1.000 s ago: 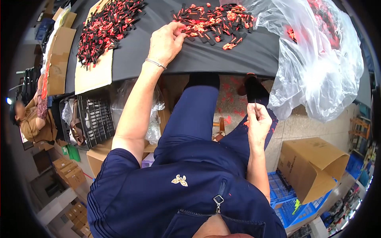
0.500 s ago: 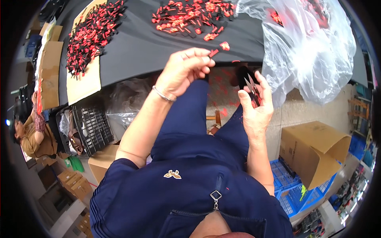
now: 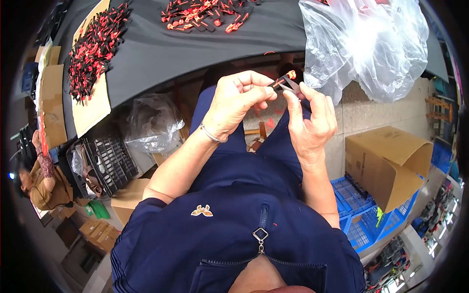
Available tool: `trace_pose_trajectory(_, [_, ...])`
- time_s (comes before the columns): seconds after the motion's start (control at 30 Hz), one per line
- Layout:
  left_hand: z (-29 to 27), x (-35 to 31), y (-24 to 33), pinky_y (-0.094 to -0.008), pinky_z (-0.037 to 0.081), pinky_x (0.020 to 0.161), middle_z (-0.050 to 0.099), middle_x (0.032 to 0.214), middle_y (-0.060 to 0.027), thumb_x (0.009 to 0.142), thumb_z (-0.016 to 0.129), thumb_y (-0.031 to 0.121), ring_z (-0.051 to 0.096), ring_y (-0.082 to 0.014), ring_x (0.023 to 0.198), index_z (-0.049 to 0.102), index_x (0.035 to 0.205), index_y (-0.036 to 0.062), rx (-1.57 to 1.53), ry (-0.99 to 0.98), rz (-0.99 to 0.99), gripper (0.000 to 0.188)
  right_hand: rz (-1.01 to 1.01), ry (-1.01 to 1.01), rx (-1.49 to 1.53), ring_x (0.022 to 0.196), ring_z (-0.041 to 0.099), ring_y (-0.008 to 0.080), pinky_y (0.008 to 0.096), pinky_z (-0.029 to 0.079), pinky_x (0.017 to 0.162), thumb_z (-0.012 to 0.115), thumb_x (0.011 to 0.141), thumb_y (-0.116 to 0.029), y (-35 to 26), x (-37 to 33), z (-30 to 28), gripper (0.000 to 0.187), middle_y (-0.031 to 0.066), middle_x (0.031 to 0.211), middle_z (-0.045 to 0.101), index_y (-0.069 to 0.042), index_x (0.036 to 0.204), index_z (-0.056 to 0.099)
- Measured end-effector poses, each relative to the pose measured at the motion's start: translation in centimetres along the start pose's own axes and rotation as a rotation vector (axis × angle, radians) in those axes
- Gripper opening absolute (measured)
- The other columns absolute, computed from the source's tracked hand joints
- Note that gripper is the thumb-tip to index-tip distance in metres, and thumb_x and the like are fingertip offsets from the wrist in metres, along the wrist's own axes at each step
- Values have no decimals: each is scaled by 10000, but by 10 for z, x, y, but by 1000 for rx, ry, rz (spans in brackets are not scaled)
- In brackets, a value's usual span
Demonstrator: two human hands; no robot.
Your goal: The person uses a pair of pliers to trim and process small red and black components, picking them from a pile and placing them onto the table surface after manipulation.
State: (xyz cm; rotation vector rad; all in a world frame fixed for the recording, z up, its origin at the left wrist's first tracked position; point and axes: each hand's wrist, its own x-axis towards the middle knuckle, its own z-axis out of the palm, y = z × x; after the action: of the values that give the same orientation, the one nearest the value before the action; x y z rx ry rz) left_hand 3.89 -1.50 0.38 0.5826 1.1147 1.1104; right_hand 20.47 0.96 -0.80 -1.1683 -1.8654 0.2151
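Note:
Between thumb and fingertips my left hand (image 3: 235, 101) pinches a small black and red fabric piece (image 3: 291, 74). Its red knotted end points away to the right. My right hand (image 3: 311, 119) is closed on small thread snips (image 3: 289, 88), their blades right at the piece. Both hands are raised over my lap, just off the table's near edge. Whether the blades touch the red strand is too small to tell. On the black cloth beyond lies a loose pile of similar red and black pieces (image 3: 200, 13). A denser heap (image 3: 97, 54) covers a cardboard strip (image 3: 90, 113) at the left.
A clear plastic bag (image 3: 361, 58) hangs over the table edge at the right. Below it are an open carton (image 3: 376, 161) and blue crates (image 3: 351, 198). A black crate (image 3: 111, 158) and a crumpled clear bag (image 3: 155, 124) sit under the table's left side. Another person (image 3: 44, 183) works far left.
My hands have come together; the snips moved left and up to the piece in my left hand. The view has shifted, so the table and piles appear higher and further left.

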Motion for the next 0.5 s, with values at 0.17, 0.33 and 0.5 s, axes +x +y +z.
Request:
trace_pose_trajectory(0.17, [-1, 2, -4, -178, 464, 605, 665, 822, -66, 814, 652, 83, 579, -57, 660, 612, 952, -5, 30, -11, 19, 169, -32, -40, -22, 589, 554, 200, 303, 429, 528, 770, 698, -122, 3, -5, 0, 241, 43, 714, 628, -41, 886, 643])
trace_pose_trajectory(0.33, [-1, 5, -6, -174, 458, 597, 664, 807, -60, 813, 643, 74, 571, -52, 652, 618, 941, -9, 56, -20, -13, 155, 192, -94, 264, 610, 571, 152, 263, 438, 544, 746, 741, -105, 12, -16, 10, 207, 63, 759, 636, -21, 892, 632])
trace_pose_trajectory(0.5, [-2, 11, -16, -169, 454, 587, 664, 795, -57, 811, 637, 70, 568, -49, 642, 622, 936, -8, 170, 13, -10, 148, 812, -357, 1306, 704, 585, 76, 212, 479, 650, 669, 835, -57, 18, -13, -1, 196, 43, 807, 627, 25, 996, 594])
